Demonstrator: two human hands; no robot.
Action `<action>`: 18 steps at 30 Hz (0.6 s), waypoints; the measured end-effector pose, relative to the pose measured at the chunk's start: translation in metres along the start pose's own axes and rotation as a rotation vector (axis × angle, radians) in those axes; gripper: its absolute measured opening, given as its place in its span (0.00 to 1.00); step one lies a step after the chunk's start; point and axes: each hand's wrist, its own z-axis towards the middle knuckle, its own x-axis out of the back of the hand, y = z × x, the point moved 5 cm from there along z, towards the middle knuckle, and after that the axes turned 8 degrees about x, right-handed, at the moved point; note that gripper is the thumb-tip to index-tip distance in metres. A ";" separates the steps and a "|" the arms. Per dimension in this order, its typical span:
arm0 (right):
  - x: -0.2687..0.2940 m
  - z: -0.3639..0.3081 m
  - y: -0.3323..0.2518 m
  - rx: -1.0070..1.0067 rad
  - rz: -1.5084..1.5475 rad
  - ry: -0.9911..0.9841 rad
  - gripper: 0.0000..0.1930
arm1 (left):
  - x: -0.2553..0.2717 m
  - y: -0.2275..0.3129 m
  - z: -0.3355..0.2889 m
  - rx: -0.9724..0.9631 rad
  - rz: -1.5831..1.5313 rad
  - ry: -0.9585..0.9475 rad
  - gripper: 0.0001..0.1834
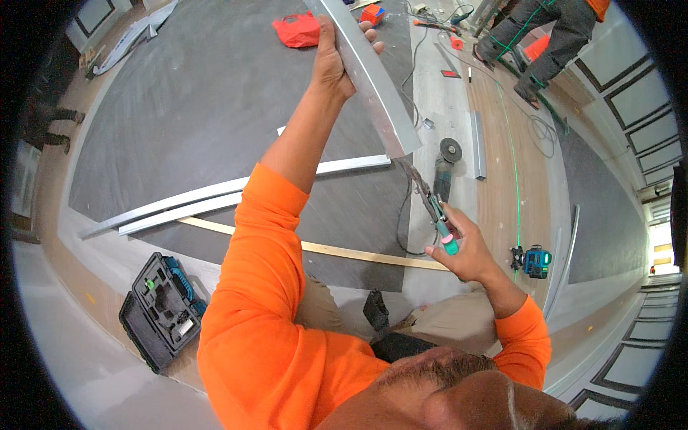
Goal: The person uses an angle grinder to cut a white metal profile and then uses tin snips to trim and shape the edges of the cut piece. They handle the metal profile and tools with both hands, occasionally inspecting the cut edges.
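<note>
The person wears a bright orange top, its left sleeve (265, 265) broad and creased, ending in a ribbed-looking band on the forearm; the right sleeve (524, 338) matches in colour. The left hand (332, 70) and right hand (469, 251) are bare. Beige trousers (459, 322) cover the legs, with something black (401, 347) at the waist, too unclear to name.

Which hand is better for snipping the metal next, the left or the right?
Probably the right hand: it holds the snips, which point up at the near end of the metal. The left hand looks better placed for steadying, since it grips the metal farther up.
</note>
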 end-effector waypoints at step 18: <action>0.002 -0.001 0.013 -0.076 0.043 0.071 0.41 | -0.003 -0.012 -0.004 -0.003 0.103 0.222 0.32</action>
